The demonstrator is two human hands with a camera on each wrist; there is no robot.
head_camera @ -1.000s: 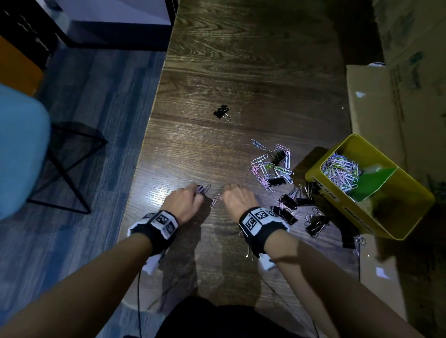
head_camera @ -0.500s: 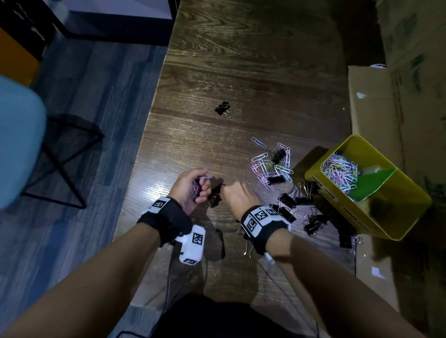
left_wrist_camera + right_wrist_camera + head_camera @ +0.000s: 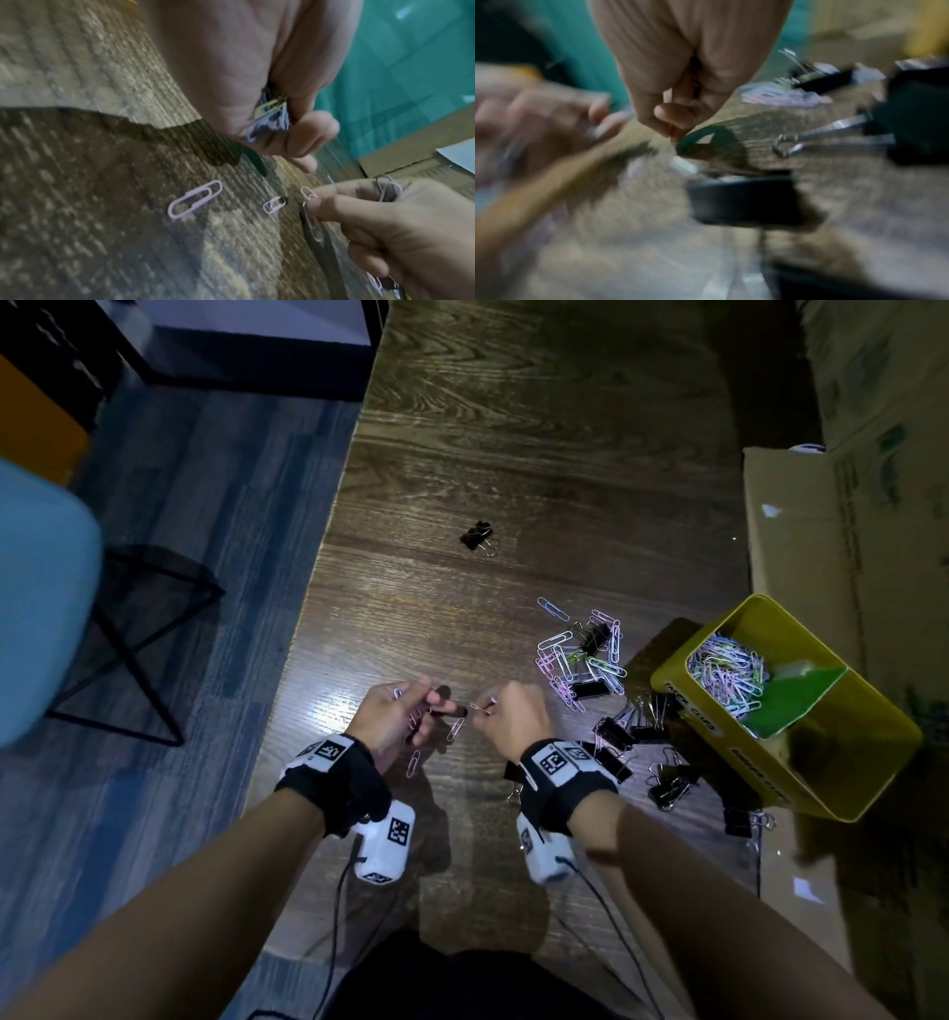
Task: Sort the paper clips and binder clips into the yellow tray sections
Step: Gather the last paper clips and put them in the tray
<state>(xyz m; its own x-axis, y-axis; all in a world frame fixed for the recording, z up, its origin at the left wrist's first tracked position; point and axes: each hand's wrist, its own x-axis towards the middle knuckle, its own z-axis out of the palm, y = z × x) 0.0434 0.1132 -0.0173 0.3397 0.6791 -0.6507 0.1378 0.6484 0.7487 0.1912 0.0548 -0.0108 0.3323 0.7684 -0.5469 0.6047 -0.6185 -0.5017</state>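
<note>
Left hand point(image 3: 398, 721) clutches a paper clip bunch point(image 3: 270, 119); right hand point(image 3: 513, 719) pinches one clip; carry both to yellow tray point(image 3: 873, 762), 3 o'clock.

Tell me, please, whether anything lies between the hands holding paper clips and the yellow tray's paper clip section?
Only low clutter: black binder clips and loose paper clips lie on the table between the hands and the yellow tray. Nothing visible covers its paper clip section.

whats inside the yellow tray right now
The yellow tray holds a heap of pastel paper clips in its far section beside a green divider. The near section looks dark; its floor cannot be made out.
</note>
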